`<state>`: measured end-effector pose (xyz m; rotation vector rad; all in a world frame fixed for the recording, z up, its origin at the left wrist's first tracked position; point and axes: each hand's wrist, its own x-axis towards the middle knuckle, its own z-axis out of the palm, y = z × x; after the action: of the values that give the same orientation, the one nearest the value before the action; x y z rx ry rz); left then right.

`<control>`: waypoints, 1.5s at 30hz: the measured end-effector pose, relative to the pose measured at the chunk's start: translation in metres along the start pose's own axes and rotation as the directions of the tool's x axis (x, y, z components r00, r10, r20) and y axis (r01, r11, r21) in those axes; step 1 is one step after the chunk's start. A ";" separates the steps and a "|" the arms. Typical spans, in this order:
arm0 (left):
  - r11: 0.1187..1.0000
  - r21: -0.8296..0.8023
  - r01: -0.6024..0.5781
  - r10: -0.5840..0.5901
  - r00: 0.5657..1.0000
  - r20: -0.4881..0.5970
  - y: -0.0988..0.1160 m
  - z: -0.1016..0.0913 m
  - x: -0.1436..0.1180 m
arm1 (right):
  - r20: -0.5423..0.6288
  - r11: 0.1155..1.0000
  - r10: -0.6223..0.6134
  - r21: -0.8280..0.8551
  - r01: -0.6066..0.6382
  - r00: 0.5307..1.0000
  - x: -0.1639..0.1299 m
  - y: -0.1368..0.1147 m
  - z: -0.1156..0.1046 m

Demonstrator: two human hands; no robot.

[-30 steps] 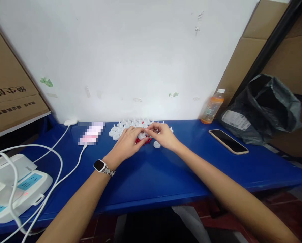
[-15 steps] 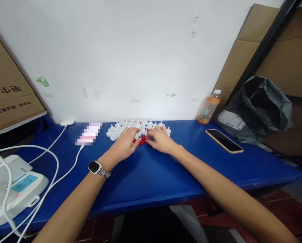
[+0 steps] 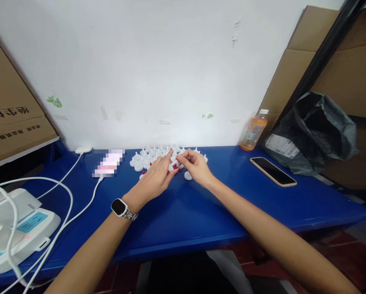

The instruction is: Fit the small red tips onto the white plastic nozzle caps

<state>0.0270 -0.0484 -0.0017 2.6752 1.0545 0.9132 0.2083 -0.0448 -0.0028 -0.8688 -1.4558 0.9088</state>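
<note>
My left hand (image 3: 155,177) is closed, thumb against fingers, around a white nozzle cap (image 3: 171,167), partly hidden by the fingers. Close beside it, my right hand (image 3: 199,168) pinches a tiny red tip cap (image 3: 177,159) between thumb and forefinger. Loose red tip caps lie under and between the hands, mostly covered. Behind them spreads a cluster of white nozzle caps (image 3: 138,166), several standing with spouts up. One white cap (image 3: 188,176) sits just below my right hand. Another, with a red tip (image 3: 143,173), shows at the left hand's outer edge.
The blue table (image 3: 183,220) meets a white wall. To the right are a phone (image 3: 273,171), an orange drink bottle (image 3: 254,130) and a dark plastic bag (image 3: 314,134). On the left lie a power strip (image 3: 45,232), white cables and a blurred-out device (image 3: 109,163).
The hands have shifted slightly, and the right fingers now pinch near the white cap in the left. A white cap below the right hand and a red-tipped one beside the left now show.
</note>
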 end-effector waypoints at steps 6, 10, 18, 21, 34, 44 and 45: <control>1.000 -0.001 -0.002 0.002 1.000 -0.004 -0.003 0.002 0.000 | -0.035 0.999 -0.039 -0.005 0.038 0.999 -0.005 0.001 0.007; 0.998 -0.067 -0.008 0.007 1.000 -0.007 -0.006 0.004 0.000 | -0.104 0.992 -0.110 -0.078 0.102 0.988 -0.009 0.004 0.015; 0.996 -0.095 0.001 -0.002 1.000 -0.007 -0.003 0.001 0.001 | -0.013 0.996 -0.066 -0.068 0.065 0.998 -0.009 0.001 0.008; 0.995 -0.099 0.016 -0.021 0.999 -0.042 -0.010 -0.004 0.002 | 0.076 0.965 -0.064 -0.249 0.081 0.995 -0.008 -0.001 -0.006; 0.991 -0.131 0.039 -0.050 0.996 -0.077 -0.017 -0.010 0.005 | 0.140 0.470 -0.101 -0.866 0.172 0.985 0.011 -0.001 -0.037; 0.997 -0.080 0.020 -0.026 0.998 -0.065 -0.016 -0.005 0.005 | 0.087 0.414 0.062 -0.909 0.053 0.994 0.087 0.034 -0.042; 0.997 -0.075 0.017 -0.022 0.997 -0.069 -0.016 -0.006 0.005 | 0.082 0.445 0.031 -0.893 0.060 0.996 0.086 0.033 -0.042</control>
<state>0.0173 -0.0336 0.0005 2.5864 1.0370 1.0280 0.2450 0.0488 0.0058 -1.6024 -2.0479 0.0359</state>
